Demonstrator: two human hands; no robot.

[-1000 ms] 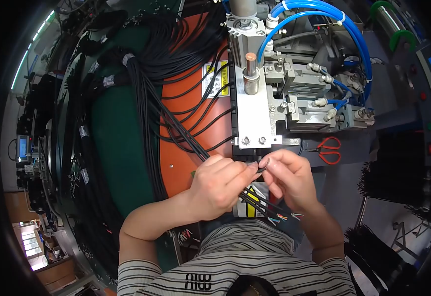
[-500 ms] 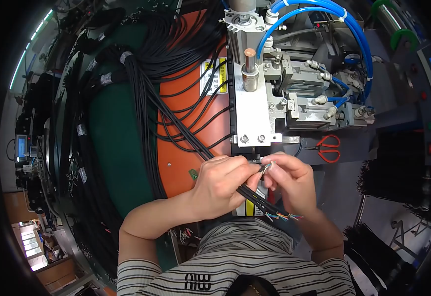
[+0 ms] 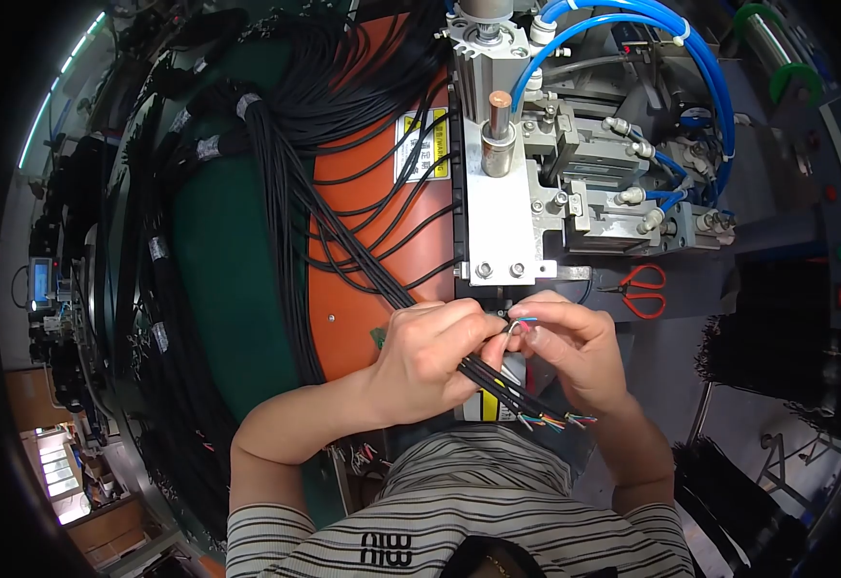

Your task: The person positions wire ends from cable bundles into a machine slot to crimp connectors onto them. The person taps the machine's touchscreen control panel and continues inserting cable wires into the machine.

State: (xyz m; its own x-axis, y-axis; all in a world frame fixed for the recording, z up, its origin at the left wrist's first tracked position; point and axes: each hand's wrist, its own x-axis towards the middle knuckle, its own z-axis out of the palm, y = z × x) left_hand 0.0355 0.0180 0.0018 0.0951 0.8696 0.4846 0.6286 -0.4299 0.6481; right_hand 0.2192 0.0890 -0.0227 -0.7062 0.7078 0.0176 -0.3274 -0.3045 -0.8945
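Observation:
My left hand (image 3: 430,352) is closed around several black cables (image 3: 509,387), and their stripped ends with thin coloured wires (image 3: 548,421) hang out below it toward my right wrist. Between the fingertips of both hands is one cable end with fine inner wires (image 3: 526,322); blue, red and pale strands show. My right hand (image 3: 582,349) pinches those wires between thumb and fingers. Just beyond my fingertips stands the press-like machine (image 3: 503,217), with a metal plate and a copper-tipped post.
Black cables (image 3: 290,183) run across an orange surface (image 3: 343,332) and green mat (image 3: 213,250) on the left. Red-handled snips (image 3: 645,292) lie right of the machine. Blue air hoses (image 3: 724,106) curve at the upper right. More cable bundles (image 3: 767,361) hang at right.
The inner wires at my fingertips have been spread apart, so blue and red strands now show. My right fingers have shifted slightly; the left hand keeps its hold. The view has moved a little.

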